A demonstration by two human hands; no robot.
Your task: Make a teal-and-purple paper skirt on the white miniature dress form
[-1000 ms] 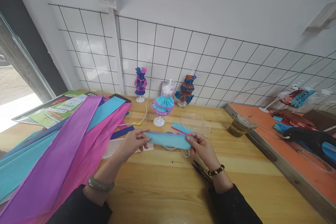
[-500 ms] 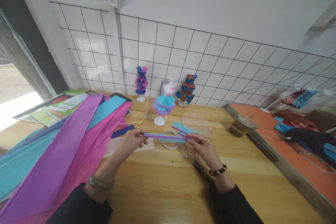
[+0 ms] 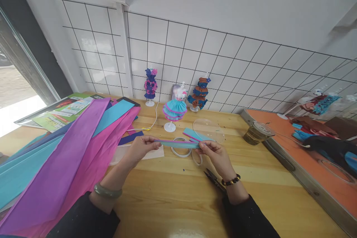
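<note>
A narrow blue strip with a purple edge (image 3: 178, 144) is stretched level between my two hands, above the wooden table. My left hand (image 3: 142, 147) pinches its left end, and my right hand (image 3: 210, 150) pinches the right end. Whether it is paper or cloth I cannot tell. Behind and below the strip lie a white roll of tape (image 3: 181, 155) and a smaller ring (image 3: 197, 159). Another blue and pink strip (image 3: 191, 132) lies just beyond my right hand. Scissors with dark blades (image 3: 213, 178) rest beside my right wrist, partly hidden by it.
Three small dress stands, one with a blue tiered skirt (image 3: 174, 111), stand near the tiled wall. Long purple sheets (image 3: 61, 156), blue and pink ones cover the left side. A lidded cup (image 3: 258, 134) stands at the right, by a raised orange surface (image 3: 284, 126).
The strip has turned slightly, showing more of its blue face and less purple. My hands have drawn a little closer together, both still pinching its ends.
</note>
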